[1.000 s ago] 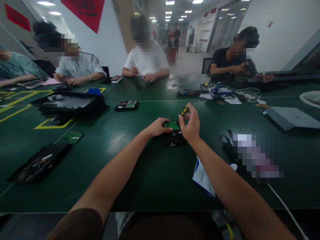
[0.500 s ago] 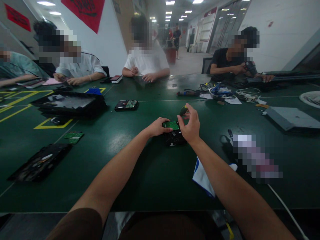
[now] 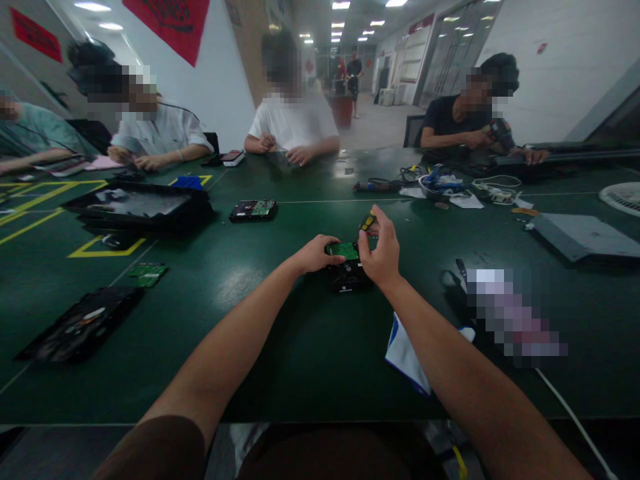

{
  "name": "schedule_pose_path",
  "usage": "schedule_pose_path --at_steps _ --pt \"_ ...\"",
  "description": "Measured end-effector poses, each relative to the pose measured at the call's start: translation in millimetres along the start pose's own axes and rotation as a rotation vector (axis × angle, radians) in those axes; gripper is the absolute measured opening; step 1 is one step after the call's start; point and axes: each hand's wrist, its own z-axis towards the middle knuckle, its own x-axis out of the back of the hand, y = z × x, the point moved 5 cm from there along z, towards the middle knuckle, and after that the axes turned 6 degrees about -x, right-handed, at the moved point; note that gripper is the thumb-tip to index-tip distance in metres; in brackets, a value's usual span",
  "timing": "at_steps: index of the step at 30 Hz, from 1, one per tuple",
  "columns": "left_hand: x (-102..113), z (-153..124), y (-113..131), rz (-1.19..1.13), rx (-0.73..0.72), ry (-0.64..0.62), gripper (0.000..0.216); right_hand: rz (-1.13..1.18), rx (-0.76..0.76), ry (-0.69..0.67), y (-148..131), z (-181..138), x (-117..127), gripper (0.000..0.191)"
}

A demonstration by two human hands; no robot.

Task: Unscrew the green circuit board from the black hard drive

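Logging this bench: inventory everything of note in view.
Device: 1, black, green, between hands
Tool: 1, yellow, black, right hand
Boxy unit: 1, black, green, centre left
Circuit board: 1, green, left
Flat part: 1, black, near left
Casings: uncountable, black, far left
Cloth: 1, white, blue, near right
Pixelated item: 1, pinkish, right
Cables: several, mixed, far right
Panel: 1, grey, right
People: several, mixed clothing, background
Table: 1, green, centre
Left hand: 1, on device
Right hand: 1, holding tool

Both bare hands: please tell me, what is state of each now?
Left hand: closed, holding black rectangular device, thumb against its green circuit board.
Right hand: closed, holding small yellow-and-black tool handle in the fingers.
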Motion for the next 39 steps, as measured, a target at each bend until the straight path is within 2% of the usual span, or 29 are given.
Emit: schedule_pose_path --at_steps 23,29,39 --pt "-0.7 0.6 -4.1 -0.02 0.014 -0.007 0.077 -0.026 -0.029 0.02 1.5 -1.5 0.3 0.062" --pt "-2.4 1.0 -4.8 -0.027 0.011 -0.002 0.076 -0.021 -0.037 0.069 1.8 -1.2 2.6 0.062" --pt "-0.9 0.6 -2.3 -0.003 -0.011 0.006 0.076 0.012 -0.028 0.039 1.1 -0.7 1.1 0.062"
